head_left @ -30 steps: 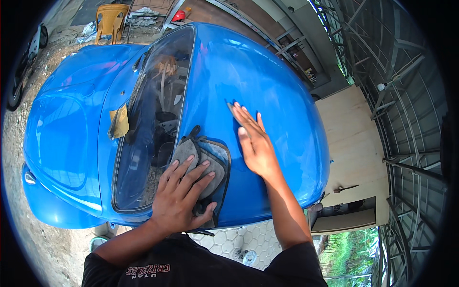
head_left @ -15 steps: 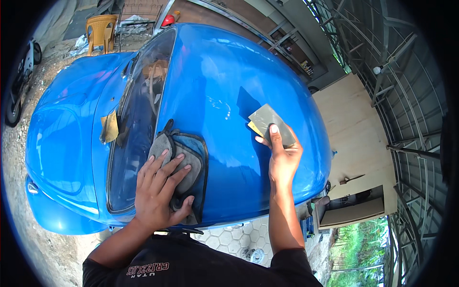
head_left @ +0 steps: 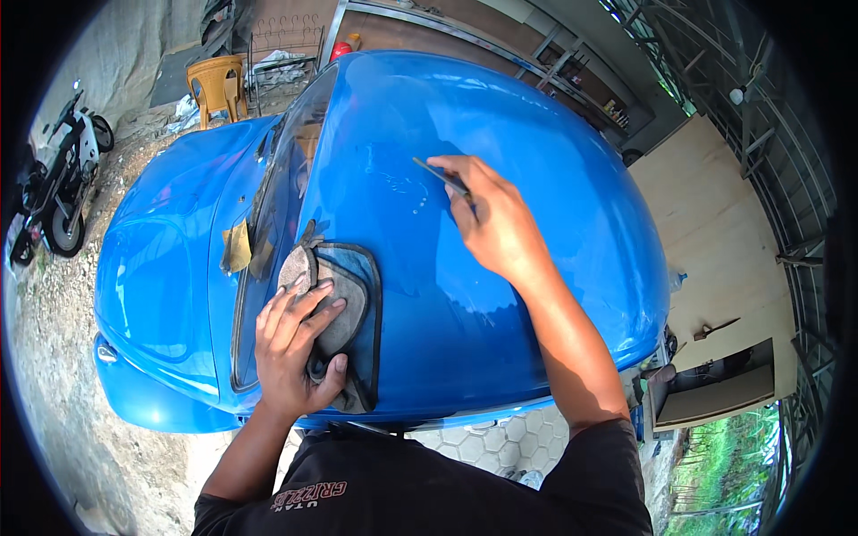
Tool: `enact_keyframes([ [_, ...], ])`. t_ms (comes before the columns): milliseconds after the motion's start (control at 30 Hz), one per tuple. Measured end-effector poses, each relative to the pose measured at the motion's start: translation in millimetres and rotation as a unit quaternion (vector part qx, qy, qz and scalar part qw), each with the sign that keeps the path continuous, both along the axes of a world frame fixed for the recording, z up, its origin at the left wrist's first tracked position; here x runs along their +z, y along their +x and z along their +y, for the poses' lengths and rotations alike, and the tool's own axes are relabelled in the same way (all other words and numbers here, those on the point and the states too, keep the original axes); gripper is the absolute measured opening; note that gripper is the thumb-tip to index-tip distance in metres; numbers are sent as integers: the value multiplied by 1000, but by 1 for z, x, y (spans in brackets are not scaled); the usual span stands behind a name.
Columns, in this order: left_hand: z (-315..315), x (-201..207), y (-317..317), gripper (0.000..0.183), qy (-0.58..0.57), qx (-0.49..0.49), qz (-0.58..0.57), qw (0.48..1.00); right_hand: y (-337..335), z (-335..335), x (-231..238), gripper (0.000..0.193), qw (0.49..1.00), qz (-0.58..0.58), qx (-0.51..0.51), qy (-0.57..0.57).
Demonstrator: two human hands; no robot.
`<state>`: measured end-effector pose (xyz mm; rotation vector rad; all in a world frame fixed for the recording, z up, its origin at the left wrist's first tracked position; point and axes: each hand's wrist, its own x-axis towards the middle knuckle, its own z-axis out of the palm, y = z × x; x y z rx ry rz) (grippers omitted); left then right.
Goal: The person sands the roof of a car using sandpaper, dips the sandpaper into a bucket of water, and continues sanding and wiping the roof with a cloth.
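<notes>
The blue car roof (head_left: pixel 554 205) fills the middle of the view. My left hand (head_left: pixel 299 344) lies on a folded grey cloth (head_left: pixel 344 313) with dark edging, fingers spread, pressing it against the roof beside the windshield. Raised over the roof's middle, my right hand (head_left: pixel 500 214) pinches a thin, flat piece that looks like folded sandpaper (head_left: pixel 447 180), seen nearly edge-on. Pale whitish marks and droplets (head_left: pixel 411 189) show on the paint just left of it.
A yellowish paper piece (head_left: pixel 236 248) is stuck at the windshield's base. Beyond the car are a brown plastic chair (head_left: pixel 216 85) and a motorcycle (head_left: pixel 67 183). A plywood board (head_left: pixel 724 232) stands at the right, with an open box (head_left: pixel 715 393) below it.
My right hand has moved forward and left toward the whitish marks, tilting the sandpaper from face-up to edge-on. My left hand keeps its place on the cloth. The view has shifted.
</notes>
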<state>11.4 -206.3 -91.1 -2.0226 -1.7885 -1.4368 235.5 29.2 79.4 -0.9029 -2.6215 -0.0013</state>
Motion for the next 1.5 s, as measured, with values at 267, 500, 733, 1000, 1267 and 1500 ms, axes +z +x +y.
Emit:
enact_keyframes([
  [267,-2,-1,3,55,1,12,12,1000,61,-1,-15,26,775,522,-7,-356],
  [500,0,-1,3,55,22,6,17,1000,81,-9,-26,23,744,554,-24,-372],
  [733,1,1,5,55,12,6,5,1000,65,-9,-31,23,801,525,4,-287],
  [1000,0,0,2,56,14,-4,-10,1000,48,-25,-30,30,926,370,-30,-69],
  [1267,1,-3,1,54,25,-5,-13,1000,53,-6,-24,22,816,510,-63,-265],
  [1500,3,-2,4,54,26,-4,-8,1000,53,-13,-24,20,778,538,-76,-316],
])
